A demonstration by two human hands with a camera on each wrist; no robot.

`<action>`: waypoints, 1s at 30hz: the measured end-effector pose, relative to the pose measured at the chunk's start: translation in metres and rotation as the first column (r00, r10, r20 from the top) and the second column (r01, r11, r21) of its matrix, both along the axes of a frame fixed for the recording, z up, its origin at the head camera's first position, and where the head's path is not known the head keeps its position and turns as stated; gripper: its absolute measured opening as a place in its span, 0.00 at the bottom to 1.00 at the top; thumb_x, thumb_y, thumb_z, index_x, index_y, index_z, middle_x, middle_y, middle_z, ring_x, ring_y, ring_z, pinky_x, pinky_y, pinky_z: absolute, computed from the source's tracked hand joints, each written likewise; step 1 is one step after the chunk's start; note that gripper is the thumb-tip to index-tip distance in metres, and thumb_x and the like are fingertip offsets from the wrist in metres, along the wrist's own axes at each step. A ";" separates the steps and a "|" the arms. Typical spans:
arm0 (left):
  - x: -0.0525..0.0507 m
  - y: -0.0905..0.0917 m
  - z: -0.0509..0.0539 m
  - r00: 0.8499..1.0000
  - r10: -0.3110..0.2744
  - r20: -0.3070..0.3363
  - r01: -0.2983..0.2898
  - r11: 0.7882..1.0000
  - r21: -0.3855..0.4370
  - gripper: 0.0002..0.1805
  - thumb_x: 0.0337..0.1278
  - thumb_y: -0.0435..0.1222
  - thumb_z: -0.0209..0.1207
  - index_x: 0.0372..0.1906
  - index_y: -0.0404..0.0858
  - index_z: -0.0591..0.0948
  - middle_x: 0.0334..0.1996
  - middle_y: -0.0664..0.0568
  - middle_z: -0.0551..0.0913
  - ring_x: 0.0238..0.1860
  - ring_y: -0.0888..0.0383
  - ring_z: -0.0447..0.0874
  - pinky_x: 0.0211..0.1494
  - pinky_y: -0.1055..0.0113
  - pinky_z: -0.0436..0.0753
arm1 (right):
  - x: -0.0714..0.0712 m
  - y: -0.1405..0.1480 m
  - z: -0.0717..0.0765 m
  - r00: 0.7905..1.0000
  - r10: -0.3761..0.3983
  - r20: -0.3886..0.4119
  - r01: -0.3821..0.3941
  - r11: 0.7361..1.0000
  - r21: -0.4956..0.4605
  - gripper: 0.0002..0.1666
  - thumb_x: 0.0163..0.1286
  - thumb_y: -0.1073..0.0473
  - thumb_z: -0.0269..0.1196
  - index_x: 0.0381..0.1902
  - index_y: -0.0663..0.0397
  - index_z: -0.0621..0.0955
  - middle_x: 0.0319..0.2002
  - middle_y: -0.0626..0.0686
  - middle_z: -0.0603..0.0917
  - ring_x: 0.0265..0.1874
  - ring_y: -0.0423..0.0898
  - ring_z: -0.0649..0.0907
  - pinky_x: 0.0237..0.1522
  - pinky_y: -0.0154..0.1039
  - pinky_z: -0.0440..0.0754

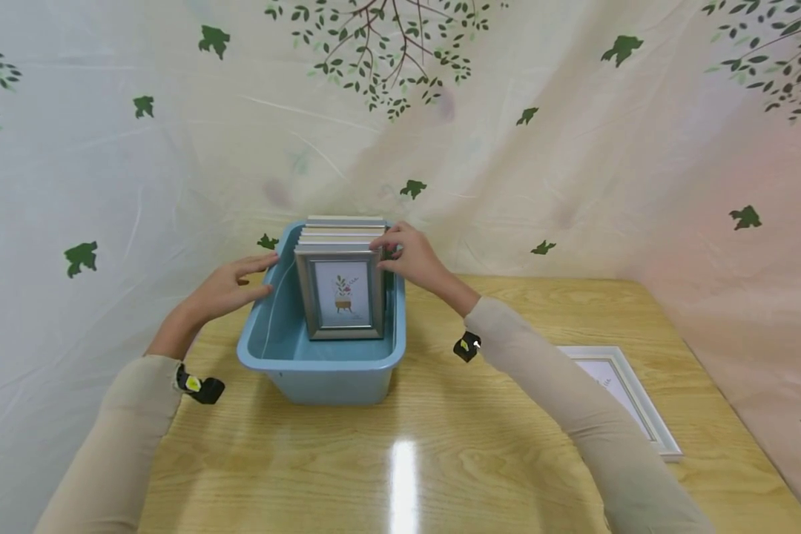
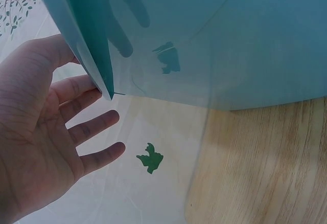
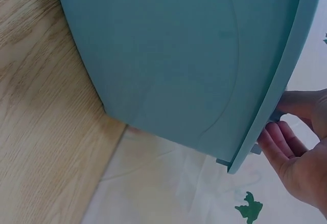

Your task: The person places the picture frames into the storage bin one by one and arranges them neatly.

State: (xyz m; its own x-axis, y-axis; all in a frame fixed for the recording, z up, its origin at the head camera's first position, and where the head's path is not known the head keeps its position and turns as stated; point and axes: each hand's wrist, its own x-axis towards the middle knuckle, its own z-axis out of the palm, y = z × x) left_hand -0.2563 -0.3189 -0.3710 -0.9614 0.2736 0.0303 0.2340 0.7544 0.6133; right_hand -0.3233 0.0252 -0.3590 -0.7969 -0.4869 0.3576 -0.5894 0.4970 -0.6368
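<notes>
A light blue plastic bin (image 1: 327,386) stands on the table with several picture frames (image 1: 343,231) upright in a row at its back. The front picture frame (image 1: 307,297) is silver-grey and shows a potted plant print. My right hand (image 1: 410,256) pinches its upper right corner between thumb and fingers; the bin's rim (image 3: 271,111) partly hides those fingertips in the right wrist view. At the bin's left rim, my left hand (image 1: 230,288) touches the edge with fingers fairly straight and spread. The left wrist view shows the left hand (image 2: 46,116) beside the rim.
A white picture frame (image 1: 650,415) lies flat on the wooden table (image 1: 480,460) at the right, partly covered by my right sleeve (image 1: 561,386). Behind the table hangs a pale cloth (image 1: 507,193) printed with leaves and branches.
</notes>
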 end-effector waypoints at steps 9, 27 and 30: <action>-0.003 -0.001 -0.001 1.000 -0.010 -0.001 0.010 1.000 -0.004 0.37 0.71 0.41 0.59 0.80 0.41 0.61 0.80 0.36 0.57 0.78 0.30 0.54 0.70 0.25 0.62 | -0.003 0.006 0.001 0.998 0.017 0.064 -0.015 0.999 -0.033 0.20 0.61 0.70 0.73 0.52 0.60 0.87 0.47 0.59 0.80 0.50 0.54 0.83 0.54 0.40 0.87; -0.006 -0.003 -0.002 1.000 -0.013 -0.009 0.013 1.000 -0.007 0.37 0.71 0.42 0.58 0.80 0.42 0.61 0.80 0.35 0.57 0.78 0.29 0.54 0.70 0.25 0.62 | -0.008 0.067 -0.005 0.996 -0.006 0.095 0.004 1.000 0.018 0.24 0.65 0.63 0.71 0.59 0.62 0.83 0.53 0.60 0.84 0.52 0.56 0.82 0.56 0.52 0.84; -0.006 -0.003 -0.001 1.000 -0.014 -0.005 0.014 1.000 -0.011 0.37 0.71 0.43 0.58 0.80 0.42 0.60 0.80 0.36 0.57 0.78 0.29 0.54 0.70 0.25 0.62 | -0.008 0.086 -0.011 0.994 -0.013 0.106 0.005 0.998 0.070 0.25 0.65 0.62 0.72 0.60 0.61 0.83 0.54 0.60 0.84 0.52 0.55 0.83 0.56 0.54 0.84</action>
